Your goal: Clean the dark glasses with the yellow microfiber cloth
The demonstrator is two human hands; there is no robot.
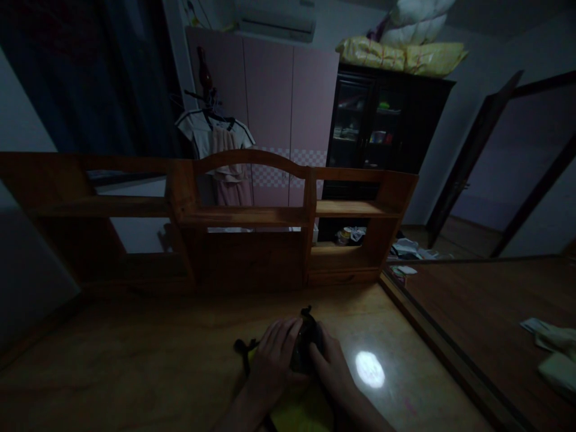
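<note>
On the wooden desk top (pixel 157 348), my left hand (pixel 275 351) is closed round the left side of a small dark object (pixel 304 355) with a glossy face. My right hand (pixel 332 360) grips its right side, thumb lying over the front. The object's kind cannot be made out in the dim light. A short black strap-like piece (pixel 308 313) sticks up at its far end. Beneath my hands and wrists lies a yellow item with dark edges (pixel 306 413), partly hidden. A black cord end with a knob (pixel 240 346) pokes out left of my left hand.
A wooden shelf unit (pixel 243 217) with open compartments stands along the desk's far side. A bright light reflection (pixel 369 369) shows right of my right hand. Beyond the desk's right edge lies a brown surface (pixel 477 300) with crumpled cloth (pixel 558 342). Pink wardrobe doors (pixel 270 102) rise behind.
</note>
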